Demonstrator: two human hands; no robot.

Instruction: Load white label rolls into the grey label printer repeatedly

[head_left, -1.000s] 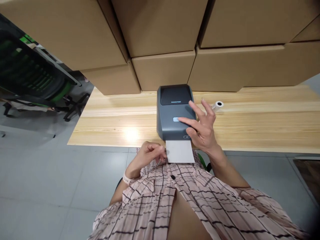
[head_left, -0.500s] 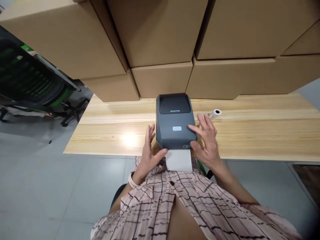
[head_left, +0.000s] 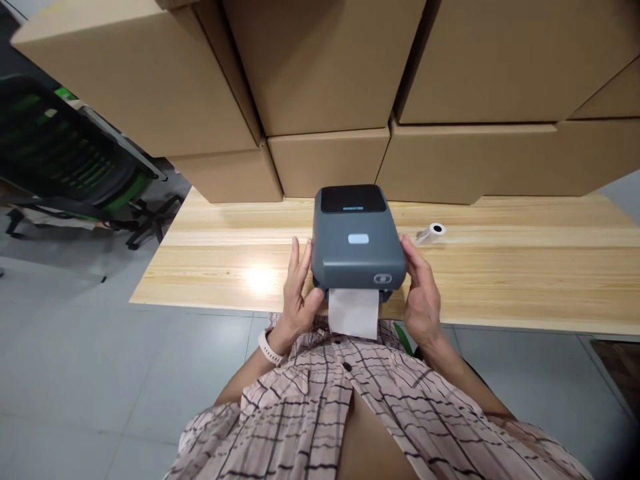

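Note:
A dark grey label printer (head_left: 357, 247) stands at the near edge of a light wooden table (head_left: 500, 267). A white strip of label paper (head_left: 354, 312) hangs out of its front slot over the table edge. My left hand (head_left: 299, 293) presses flat against the printer's left side, fingers together and pointing up. On the opposite side my right hand (head_left: 421, 290) grips it the same way. The printer's front looks raised a little off the table between my palms.
A small white paper roll (head_left: 433, 232) lies on the table just right of the printer. Stacked cardboard boxes (head_left: 325, 80) fill the back of the table. A black and green office chair (head_left: 65, 167) stands on the grey floor at the left.
My right hand left the printer's top button and moved to its right side. My left hand let go of the paper and went to the left side. Both now clasp the printer.

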